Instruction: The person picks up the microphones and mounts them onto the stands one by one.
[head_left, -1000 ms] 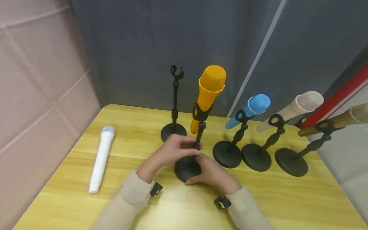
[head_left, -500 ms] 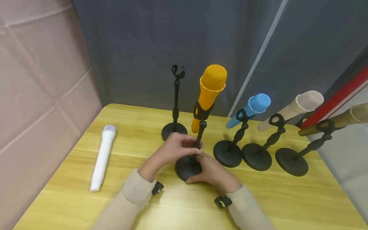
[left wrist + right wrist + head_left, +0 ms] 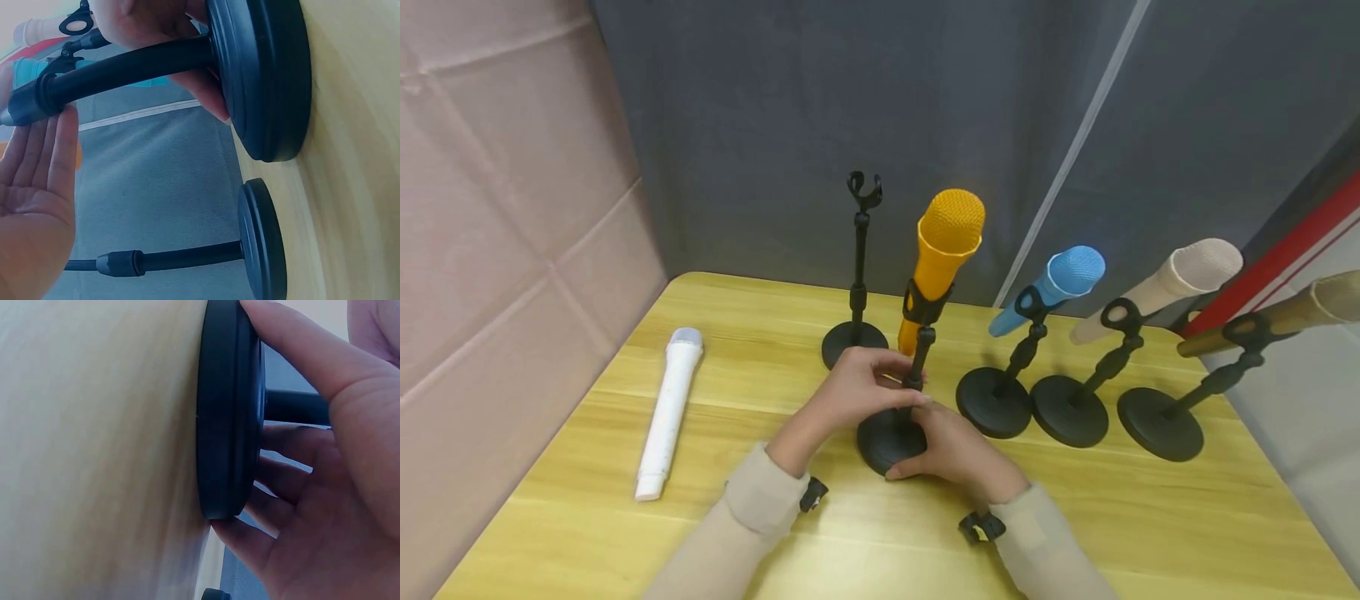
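An orange microphone [image 3: 951, 237] leans in the clip of a black tabletop stand [image 3: 880, 446] at the middle of the table. My left hand [image 3: 861, 387] holds the stand's pole at its collar, thumb on the near side and fingers behind. In the left wrist view the pole [image 3: 144, 65] runs from those fingers to the round base. Low down, my right hand [image 3: 958, 450] grips the base from the right. The right wrist view shows its thumb and fingers around the rim of the base [image 3: 228, 412], which lies flat on the table.
Behind stands another black stand [image 3: 856, 287] with a bare clip. A white microphone [image 3: 668, 417] lies at the left. Blue [image 3: 1060, 279], pale beige [image 3: 1180, 279] and brown-gold [image 3: 1292, 312] microphones sit on stands at the right. A grey curtain [image 3: 760, 150] hangs past the table's back edge.
The orange microphone and its clip have dropped a little towards the base in the last half second. Both hands keep their places on the stand; the base has not moved.
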Action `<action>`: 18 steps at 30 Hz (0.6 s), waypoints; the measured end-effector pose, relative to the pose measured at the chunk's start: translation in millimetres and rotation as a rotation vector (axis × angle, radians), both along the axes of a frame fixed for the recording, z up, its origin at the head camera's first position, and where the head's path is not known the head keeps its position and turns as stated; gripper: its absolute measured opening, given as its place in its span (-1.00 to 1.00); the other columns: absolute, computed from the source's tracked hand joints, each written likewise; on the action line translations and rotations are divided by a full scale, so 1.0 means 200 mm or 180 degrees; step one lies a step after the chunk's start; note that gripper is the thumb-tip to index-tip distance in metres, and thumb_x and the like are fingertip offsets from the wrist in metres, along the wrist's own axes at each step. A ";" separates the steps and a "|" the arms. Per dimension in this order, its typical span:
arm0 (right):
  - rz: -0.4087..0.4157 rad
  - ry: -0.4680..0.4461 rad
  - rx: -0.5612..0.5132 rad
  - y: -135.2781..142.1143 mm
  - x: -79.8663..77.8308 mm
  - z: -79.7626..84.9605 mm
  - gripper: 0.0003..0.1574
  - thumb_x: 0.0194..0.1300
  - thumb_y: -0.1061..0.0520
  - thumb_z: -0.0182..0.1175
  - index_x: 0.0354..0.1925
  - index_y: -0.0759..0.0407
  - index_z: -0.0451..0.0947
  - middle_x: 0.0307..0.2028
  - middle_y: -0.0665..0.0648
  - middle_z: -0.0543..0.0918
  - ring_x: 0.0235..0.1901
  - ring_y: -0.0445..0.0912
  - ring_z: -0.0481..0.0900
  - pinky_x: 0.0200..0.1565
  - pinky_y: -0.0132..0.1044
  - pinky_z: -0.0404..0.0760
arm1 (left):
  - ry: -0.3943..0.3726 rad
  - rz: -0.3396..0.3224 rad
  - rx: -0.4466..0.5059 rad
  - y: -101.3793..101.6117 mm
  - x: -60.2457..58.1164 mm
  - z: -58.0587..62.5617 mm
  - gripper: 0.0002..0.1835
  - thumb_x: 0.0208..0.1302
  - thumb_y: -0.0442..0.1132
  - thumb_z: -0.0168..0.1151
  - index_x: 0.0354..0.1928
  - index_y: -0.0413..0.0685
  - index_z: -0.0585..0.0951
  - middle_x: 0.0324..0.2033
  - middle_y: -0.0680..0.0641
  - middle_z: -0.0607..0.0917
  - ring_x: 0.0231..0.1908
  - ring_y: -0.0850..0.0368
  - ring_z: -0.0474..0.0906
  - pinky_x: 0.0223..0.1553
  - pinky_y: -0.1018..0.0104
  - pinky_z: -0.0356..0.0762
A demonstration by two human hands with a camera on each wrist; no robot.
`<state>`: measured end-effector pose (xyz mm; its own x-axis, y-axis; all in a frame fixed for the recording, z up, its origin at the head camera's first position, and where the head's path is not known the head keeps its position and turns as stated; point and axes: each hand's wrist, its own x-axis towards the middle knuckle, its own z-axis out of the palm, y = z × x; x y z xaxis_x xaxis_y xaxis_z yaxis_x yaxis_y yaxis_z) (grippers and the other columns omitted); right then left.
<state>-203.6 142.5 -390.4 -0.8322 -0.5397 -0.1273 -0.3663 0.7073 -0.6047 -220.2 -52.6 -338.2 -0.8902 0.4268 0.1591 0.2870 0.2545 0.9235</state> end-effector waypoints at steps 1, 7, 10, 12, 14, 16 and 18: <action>-0.0006 -0.0002 0.0002 0.00 0.00 0.00 0.17 -0.09 -0.28 0.60 0.37 0.19 0.43 0.41 0.16 0.45 0.34 0.03 0.48 0.33 0.01 0.50 | -0.0028 0.0006 0.0012 0.00 0.00 0.00 -0.57 0.10 -0.14 0.56 0.02 -0.10 0.74 -0.14 0.00 0.82 -0.09 0.19 0.76 -0.02 0.35 0.71; -0.0005 -0.0056 -0.0063 0.00 0.00 -0.01 0.19 -0.10 -0.27 0.61 0.39 0.18 0.41 0.43 0.14 0.43 0.36 0.02 0.46 0.35 0.02 0.48 | -0.0087 -0.0140 0.0101 -0.02 -0.02 -0.02 -0.57 0.15 -0.16 0.53 0.08 -0.05 0.72 -0.06 -0.02 0.81 -0.04 0.18 0.76 0.06 0.32 0.68; 0.0019 -0.0059 -0.0090 0.00 0.00 -0.01 0.20 -0.10 -0.27 0.61 0.40 0.16 0.40 0.43 0.13 0.43 0.37 0.02 0.45 0.37 0.02 0.46 | -0.0100 -0.0312 0.0135 -0.03 -0.02 -0.02 -0.55 0.22 -0.20 0.47 0.15 -0.11 0.67 0.02 -0.07 0.78 0.03 0.12 0.74 0.11 0.30 0.67; 0.0041 -0.0039 -0.0109 0.00 0.00 -0.01 0.20 -0.09 -0.26 0.61 0.41 0.16 0.39 0.43 0.12 0.43 0.37 0.02 0.45 0.37 0.02 0.46 | -0.0115 -0.0438 0.0201 -0.03 -0.02 -0.01 -0.51 0.26 -0.25 0.42 0.23 -0.16 0.61 0.10 -0.12 0.75 0.10 0.05 0.71 0.16 0.28 0.64; 0.0048 -0.0019 -0.0117 0.00 -0.01 -0.01 0.21 -0.10 -0.26 0.61 0.42 0.15 0.38 0.44 0.11 0.42 0.38 0.02 0.45 0.38 0.02 0.45 | -0.0131 -0.0568 0.0275 -0.04 -0.02 -0.01 -0.49 0.30 -0.30 0.36 0.29 -0.21 0.55 0.16 -0.17 0.71 0.17 -0.01 0.67 0.21 0.26 0.60; 0.0050 -0.0003 -0.0117 0.00 -0.01 -0.01 0.21 -0.10 -0.26 0.61 0.42 0.15 0.38 0.44 0.11 0.42 0.38 0.02 0.45 0.38 0.02 0.45 | -0.0131 -0.0677 0.0367 -0.04 -0.02 -0.01 -0.49 0.32 -0.34 0.33 0.30 -0.25 0.53 0.19 -0.22 0.68 0.20 -0.06 0.64 0.24 0.25 0.59; 0.0041 -0.0004 -0.0096 0.00 0.00 -0.01 0.22 -0.10 -0.26 0.61 0.43 0.14 0.37 0.44 0.10 0.42 0.38 0.02 0.45 0.39 0.02 0.44 | -0.0124 -0.0727 0.0407 -0.04 -0.02 -0.02 -0.55 0.33 -0.36 0.31 0.26 -0.26 0.57 0.16 -0.25 0.69 0.20 -0.06 0.65 0.23 0.25 0.59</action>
